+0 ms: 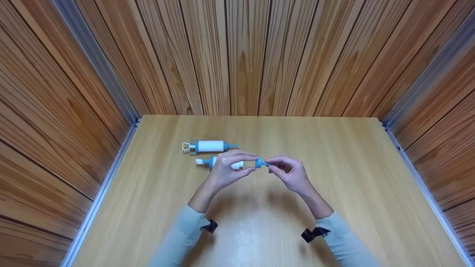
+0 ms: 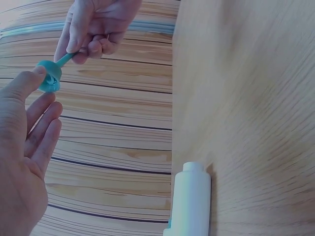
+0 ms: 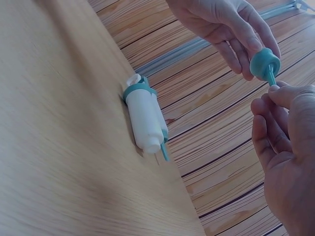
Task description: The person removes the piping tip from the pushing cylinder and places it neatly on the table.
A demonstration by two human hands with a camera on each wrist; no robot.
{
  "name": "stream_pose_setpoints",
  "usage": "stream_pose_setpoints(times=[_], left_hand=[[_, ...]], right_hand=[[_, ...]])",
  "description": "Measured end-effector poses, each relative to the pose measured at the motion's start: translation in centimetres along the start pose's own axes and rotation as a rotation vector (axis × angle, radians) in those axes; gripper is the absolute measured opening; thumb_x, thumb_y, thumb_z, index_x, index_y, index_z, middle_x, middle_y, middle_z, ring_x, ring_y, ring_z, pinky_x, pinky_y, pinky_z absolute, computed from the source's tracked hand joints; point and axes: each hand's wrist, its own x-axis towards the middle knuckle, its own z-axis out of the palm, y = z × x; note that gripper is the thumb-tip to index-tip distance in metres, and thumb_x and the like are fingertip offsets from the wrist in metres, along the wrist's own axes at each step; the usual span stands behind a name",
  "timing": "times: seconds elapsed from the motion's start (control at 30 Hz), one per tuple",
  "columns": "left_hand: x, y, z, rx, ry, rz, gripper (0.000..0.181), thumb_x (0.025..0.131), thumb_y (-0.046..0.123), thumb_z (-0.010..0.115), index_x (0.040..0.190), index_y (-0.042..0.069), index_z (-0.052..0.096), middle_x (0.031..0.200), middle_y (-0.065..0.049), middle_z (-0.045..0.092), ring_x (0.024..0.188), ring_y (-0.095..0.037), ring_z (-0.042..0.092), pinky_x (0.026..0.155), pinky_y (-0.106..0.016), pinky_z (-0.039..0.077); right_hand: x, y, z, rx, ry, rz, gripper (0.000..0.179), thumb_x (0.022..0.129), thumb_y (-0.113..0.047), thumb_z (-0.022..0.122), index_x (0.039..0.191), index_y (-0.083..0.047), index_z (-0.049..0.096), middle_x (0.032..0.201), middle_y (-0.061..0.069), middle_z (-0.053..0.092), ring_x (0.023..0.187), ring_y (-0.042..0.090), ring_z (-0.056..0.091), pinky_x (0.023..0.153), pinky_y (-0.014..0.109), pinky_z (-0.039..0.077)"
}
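Observation:
A blue nozzle cap [image 1: 258, 162], with a wide hollow end and a thin stem, is held in the air between both hands. My left hand [image 1: 225, 170] pinches its wide end between thumb and fingers. The stem is pinched by my right hand [image 1: 291, 173], the other fingers curled in behind. In the left wrist view the cap's open mouth [image 2: 50, 84] faces the left palm. Below and behind the left hand, a white syringe-like barrel [image 1: 237, 165] with a blue collar lies on the table, partly hidden by that hand. Its bare white neck [image 3: 152, 146] shows in the right wrist view.
Just beyond lies a second syringe-like tool [image 1: 210, 146], with a white barrel, blue nozzle and a ring handle at its left end. The wooden table [image 1: 334, 148] is bounded by plank walls [image 1: 245, 74] at the back and sides, with metal rails [image 1: 105, 178] along the sides.

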Motion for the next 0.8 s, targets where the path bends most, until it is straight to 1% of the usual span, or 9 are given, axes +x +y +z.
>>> stream_pose_setpoints(times=[0.03, 0.1, 0.33, 0.57, 0.8], left_hand=[[-0.01, 0.02, 0.01, -0.004, -0.002, -0.004, 0.031, 0.094, 0.012, 0.093, 0.122, 0.004, 0.086, 0.119, -0.012, 0.088, 0.113, -0.028, 0.084, 0.105, -0.042, 0.068], [-0.01, 0.05, 0.02, -0.012, -0.009, -0.013, 0.031, 0.094, 0.013, 0.093, 0.123, 0.004, 0.086, 0.120, -0.012, 0.088, 0.114, -0.028, 0.084, 0.105, -0.042, 0.068], [0.01, 0.22, 0.07, -0.031, -0.030, -0.044, 0.031, 0.095, 0.015, 0.092, 0.124, 0.005, 0.085, 0.121, -0.010, 0.088, 0.115, -0.026, 0.084, 0.108, -0.042, 0.067], [-0.04, 0.19, 0.20, -0.048, -0.046, -0.058, 0.031, 0.095, 0.016, 0.092, 0.124, 0.005, 0.085, 0.120, -0.010, 0.088, 0.115, -0.026, 0.083, 0.109, -0.042, 0.066], [-0.20, 0.07, 0.34, -0.048, -0.048, -0.054, 0.031, 0.095, 0.016, 0.092, 0.123, 0.006, 0.086, 0.119, -0.010, 0.088, 0.114, -0.026, 0.083, 0.108, -0.041, 0.066]], right_hand=[[0.01, -0.05, -0.04, -0.002, -0.005, -0.001, 0.022, 0.097, 0.022, 0.069, 0.117, 0.017, 0.076, 0.110, -0.012, 0.080, 0.092, 0.003, 0.076, 0.083, 0.019, 0.066], [0.01, -0.11, -0.08, -0.004, -0.014, -0.004, 0.022, 0.097, 0.022, 0.068, 0.117, 0.016, 0.076, 0.111, -0.014, 0.079, 0.093, 0.003, 0.076, 0.084, 0.018, 0.066], [-0.05, -0.18, -0.01, 0.015, -0.034, -0.003, 0.022, 0.098, 0.023, 0.067, 0.118, 0.017, 0.075, 0.112, -0.012, 0.080, 0.096, 0.006, 0.077, 0.088, 0.019, 0.066], [0.04, -0.32, -0.01, 0.013, -0.045, -0.020, 0.022, 0.097, 0.023, 0.067, 0.117, 0.016, 0.076, 0.113, -0.011, 0.080, 0.095, 0.005, 0.077, 0.087, 0.018, 0.065], [0.16, -0.34, 0.06, 0.029, -0.051, -0.037, 0.023, 0.096, 0.025, 0.068, 0.116, 0.016, 0.076, 0.114, -0.011, 0.080, 0.095, 0.007, 0.077, 0.088, 0.017, 0.065]])
